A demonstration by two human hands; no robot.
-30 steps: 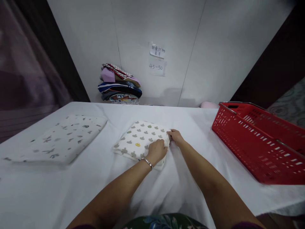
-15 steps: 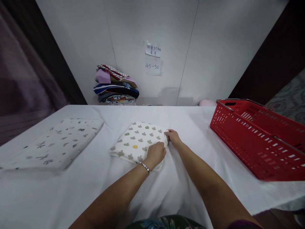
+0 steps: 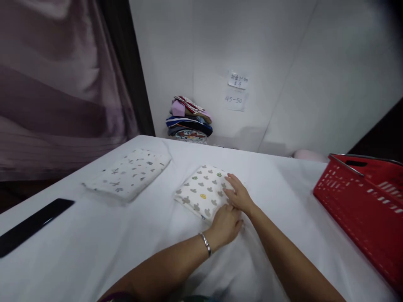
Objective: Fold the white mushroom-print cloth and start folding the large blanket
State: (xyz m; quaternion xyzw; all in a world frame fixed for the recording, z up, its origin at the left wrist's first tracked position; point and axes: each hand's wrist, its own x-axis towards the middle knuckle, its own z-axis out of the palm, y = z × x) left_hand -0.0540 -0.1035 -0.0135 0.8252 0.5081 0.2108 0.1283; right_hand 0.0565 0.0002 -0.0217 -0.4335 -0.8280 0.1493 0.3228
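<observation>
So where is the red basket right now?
In the head view, the red basket sits on the white table at the far right, right of the right hand and the folded spotted cloth.

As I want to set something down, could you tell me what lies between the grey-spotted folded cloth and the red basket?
Only bare white table cover lies between the folded cloth and the red basket, seen in the head view.

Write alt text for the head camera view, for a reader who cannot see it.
A person's right hand lies flat on a folded white cloth with grey prints, the left hand at its near edge, on a white-covered table. A second folded cloth lies farther left, a red basket at the right, stacked clothes by the wall.
</observation>
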